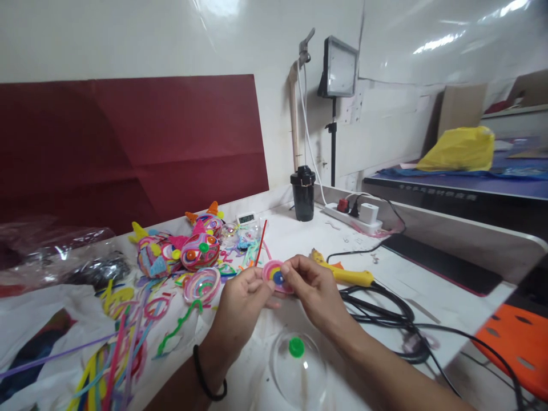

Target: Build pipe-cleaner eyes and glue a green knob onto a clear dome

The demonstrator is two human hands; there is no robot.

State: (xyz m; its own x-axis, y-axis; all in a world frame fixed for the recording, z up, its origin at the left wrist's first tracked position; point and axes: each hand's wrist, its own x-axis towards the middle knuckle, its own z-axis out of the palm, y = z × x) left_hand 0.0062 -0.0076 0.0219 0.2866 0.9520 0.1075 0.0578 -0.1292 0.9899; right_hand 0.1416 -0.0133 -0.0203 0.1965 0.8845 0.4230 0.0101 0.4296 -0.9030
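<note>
A small round coil of fuzzy strips [269, 270], pink outside with yellow and blue inside, is pinched between my two hands. My left hand [240, 305] grips its left edge between thumb and fingers. Thumb and fingertips of my right hand [312, 288] press on its right side, over the blue middle. Behind the coil a thin red strip [261, 242] points up. Below my hands stands a clear plastic dome [299, 377] with a green round cap [296, 347]. A pink ring-shaped coil [202, 285] lies left of my left hand.
Colourful fish-like crafts [199, 251] and loose chenille strips [115, 354] cover the table's left side. A yellow glue gun [349, 276] with coiled black cable [385, 308] lies right of my hands. Farther back are a black cup [303, 197], a power strip [353, 220] and a phone [440, 262].
</note>
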